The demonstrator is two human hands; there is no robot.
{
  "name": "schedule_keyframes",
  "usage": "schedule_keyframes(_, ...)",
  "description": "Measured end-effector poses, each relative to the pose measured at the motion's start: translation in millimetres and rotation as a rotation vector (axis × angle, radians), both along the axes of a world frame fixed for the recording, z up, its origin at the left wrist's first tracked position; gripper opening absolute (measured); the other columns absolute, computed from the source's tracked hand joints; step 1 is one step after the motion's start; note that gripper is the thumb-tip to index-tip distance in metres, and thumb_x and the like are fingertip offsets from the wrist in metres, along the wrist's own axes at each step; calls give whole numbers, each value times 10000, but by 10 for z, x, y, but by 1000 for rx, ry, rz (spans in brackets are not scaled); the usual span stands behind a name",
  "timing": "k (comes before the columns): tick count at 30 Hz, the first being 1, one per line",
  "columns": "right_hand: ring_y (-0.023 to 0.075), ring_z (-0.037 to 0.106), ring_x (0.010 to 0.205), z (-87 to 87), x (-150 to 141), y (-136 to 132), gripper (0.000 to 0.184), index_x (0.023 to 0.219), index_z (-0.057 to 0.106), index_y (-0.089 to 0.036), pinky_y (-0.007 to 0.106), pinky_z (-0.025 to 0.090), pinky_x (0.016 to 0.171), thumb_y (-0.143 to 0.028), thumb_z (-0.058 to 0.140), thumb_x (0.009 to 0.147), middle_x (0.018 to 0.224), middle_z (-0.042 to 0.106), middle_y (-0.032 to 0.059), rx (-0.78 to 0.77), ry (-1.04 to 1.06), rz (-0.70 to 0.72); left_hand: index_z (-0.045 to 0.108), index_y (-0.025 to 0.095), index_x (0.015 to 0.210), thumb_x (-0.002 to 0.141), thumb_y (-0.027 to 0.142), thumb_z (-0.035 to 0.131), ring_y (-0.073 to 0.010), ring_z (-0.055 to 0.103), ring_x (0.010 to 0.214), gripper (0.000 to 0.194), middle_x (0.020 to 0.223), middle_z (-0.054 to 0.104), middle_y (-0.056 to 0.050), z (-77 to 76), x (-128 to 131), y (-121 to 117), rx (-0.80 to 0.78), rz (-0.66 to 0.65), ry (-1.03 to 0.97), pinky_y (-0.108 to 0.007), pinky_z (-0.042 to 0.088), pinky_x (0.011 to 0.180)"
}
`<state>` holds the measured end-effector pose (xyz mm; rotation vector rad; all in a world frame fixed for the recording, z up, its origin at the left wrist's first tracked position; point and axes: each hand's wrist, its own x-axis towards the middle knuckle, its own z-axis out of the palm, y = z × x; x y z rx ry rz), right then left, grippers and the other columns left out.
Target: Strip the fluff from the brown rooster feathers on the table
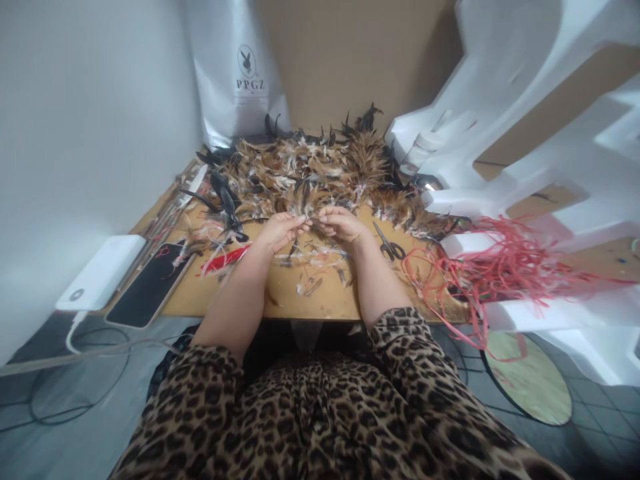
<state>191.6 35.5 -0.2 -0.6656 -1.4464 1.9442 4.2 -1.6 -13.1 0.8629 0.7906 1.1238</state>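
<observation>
My left hand [284, 230] and my right hand [341, 223] meet above the middle of the table [310, 300], fingertips pinched close together. Between them they grip a small bunch of brown feathers [304, 197], whose tips fan upward and away from me. The quill ends are mostly covered by my fingers. Just behind lies a wide heap of brown and black feathers [300, 160]. Black-handled scissors [389, 243] rest to the right of my right hand. A red strip [225, 259] lies near my left forearm, and loose feather scraps are scattered beneath my hands.
A phone [147, 283] and a white power bank [103, 273] with a cable sit at the left edge. Tangled pink-red strings [515, 267] spill over white foam pieces [530, 313] on the right. A white bag [240, 73] stands behind; a round mirror-like disc [530, 380] is low right.
</observation>
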Motion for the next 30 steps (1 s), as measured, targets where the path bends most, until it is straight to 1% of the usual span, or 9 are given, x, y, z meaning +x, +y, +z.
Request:
schedule_keyframes(5,29,344,408,-1,-12,-1,236,743,494,-149,155,174,401,-246,672,622,547,494,-47,-12,27,12,681,59,721,719,125,653,-65,597,561,72,717,680,-102,-25,-18,43,0,73,-52,-133,459,518)
schedule_keyframes(8,28,352,413,8,-6,-13,231,755,501,-146,150,173,400,-232,672,628,552,485,-48,-16,53,43,672,76,714,723,108,642,-67,609,607,44,810,691,-110,-33,-26,60,-14,112,-97,-126,455,508)
schedule_keyframes(11,26,350,417,8,-7,-21,232,760,501,-143,144,164,394,-223,674,629,554,475,-49,-19,52,72,669,82,720,726,103,637,-73,619,641,40,878,691,-119,-20,-25,50,-27,97,-120,-127,462,516)
schedule_keyframes(16,19,336,411,-1,-11,-27,212,756,500,-137,138,157,386,-218,659,642,553,479,-46,-21,60,86,666,70,706,722,76,634,-77,615,607,36,720,677,-94,28,-1,9,-66,71,-123,-128,469,527)
schedule_keyframes(21,19,339,408,-14,-11,-20,219,763,497,-135,135,154,382,-208,663,640,561,504,-36,-36,58,76,646,62,664,717,75,643,-64,588,517,55,578,634,-66,53,13,-7,-74,72,-138,-119,459,495)
schedule_keyframes(25,17,323,399,-27,-32,1,217,759,488,-141,131,144,373,-222,658,650,557,502,-38,-48,57,43,640,51,666,713,73,647,-62,583,501,53,563,630,-64,56,13,-5,-80,63,-125,-117,458,492)
schedule_keyframes(30,10,320,400,-16,-69,9,216,718,479,-140,129,143,378,-232,663,653,561,490,-43,-43,62,-32,656,54,714,726,73,633,-67,607,549,32,613,652,-63,17,-2,27,-44,81,-141,-118,476,527)
